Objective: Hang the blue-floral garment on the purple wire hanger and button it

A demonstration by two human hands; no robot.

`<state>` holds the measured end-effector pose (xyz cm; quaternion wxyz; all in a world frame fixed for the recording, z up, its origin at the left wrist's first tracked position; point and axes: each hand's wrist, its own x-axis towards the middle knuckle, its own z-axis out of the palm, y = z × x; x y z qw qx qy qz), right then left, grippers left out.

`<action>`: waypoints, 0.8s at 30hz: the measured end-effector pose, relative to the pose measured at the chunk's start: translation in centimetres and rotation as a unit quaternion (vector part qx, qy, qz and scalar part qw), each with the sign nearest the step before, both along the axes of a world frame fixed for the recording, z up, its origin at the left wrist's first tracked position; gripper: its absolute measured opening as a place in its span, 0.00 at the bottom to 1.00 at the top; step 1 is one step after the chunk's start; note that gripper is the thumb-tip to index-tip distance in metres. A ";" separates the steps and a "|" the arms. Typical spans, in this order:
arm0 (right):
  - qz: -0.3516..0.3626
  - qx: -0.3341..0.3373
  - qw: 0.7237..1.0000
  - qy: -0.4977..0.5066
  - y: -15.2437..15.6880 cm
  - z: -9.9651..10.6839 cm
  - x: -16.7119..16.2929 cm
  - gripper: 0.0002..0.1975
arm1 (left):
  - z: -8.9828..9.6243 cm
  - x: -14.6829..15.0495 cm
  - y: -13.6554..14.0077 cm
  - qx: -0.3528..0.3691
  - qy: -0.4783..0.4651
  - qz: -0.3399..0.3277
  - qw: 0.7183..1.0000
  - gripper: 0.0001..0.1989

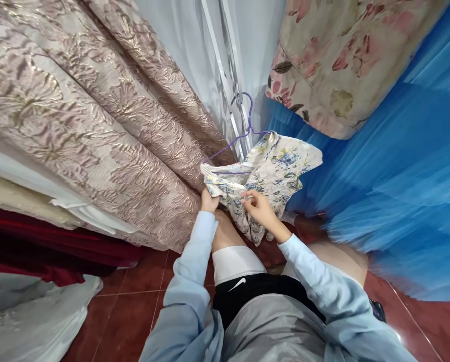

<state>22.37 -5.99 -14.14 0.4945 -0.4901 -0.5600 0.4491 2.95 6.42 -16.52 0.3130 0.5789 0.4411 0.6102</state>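
A white blouse (285, 163) with blue and yellow flowers hangs on a thin purple hanger (249, 118) in front of me. My left hand (210, 200) is closed on the blouse's left side, below the shoulder; part of its fingers is hidden by the cloth. At the front neckline, my right hand (258, 207) is pinching the edge of the fabric between thumb and fingers. One end of the hanger pokes out at the blouse's left shoulder, and its lower bar shows through the neck opening.
Pink brocade fabric (108, 115) hangs along the left, with dark red cloth (40, 246) lower down. To the right hang a floral cloth (323, 60) and blue tulle (409, 166). White metal rails (225, 65) stand behind the hanger. Red tiles (130, 311) cover the floor.
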 end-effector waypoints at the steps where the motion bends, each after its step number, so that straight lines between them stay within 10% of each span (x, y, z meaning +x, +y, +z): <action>1: -0.006 0.013 1.000 -0.005 0.0 0.1 0.4 0.14 | -1.1 1.0 -1.0 -0.027 -0.029 -0.001 0.999 0.21; 5: -0.020 0.101 0.993 -0.060 -0.1 0.2 1.8 0.24 | -4.7 4.1 -5.8 -0.161 -0.183 0.011 0.970 0.23; 8: 0.023 0.162 0.978 -0.132 -0.1 -0.5 1.8 0.35 | -5.8 5.3 -9.4 -0.167 -0.130 0.012 0.977 0.25; 12: 0.113 0.139 0.966 -0.185 -0.4 -1.9 1.2 0.42 | -3.1 6.5 -11.9 -0.058 0.035 -0.019 0.998 0.21; 17: 0.013 0.087 0.988 -0.128 -1.6 -0.8 3.5 0.14 | 2.3 8.5 -11.1 0.054 0.135 -0.133 0.980 0.17; 24: 0.029 0.034 0.995 0.092 -4.4 4.6 9.5 0.16 | 0.4 9.4 -12.6 -0.208 0.033 -0.439 0.873 0.29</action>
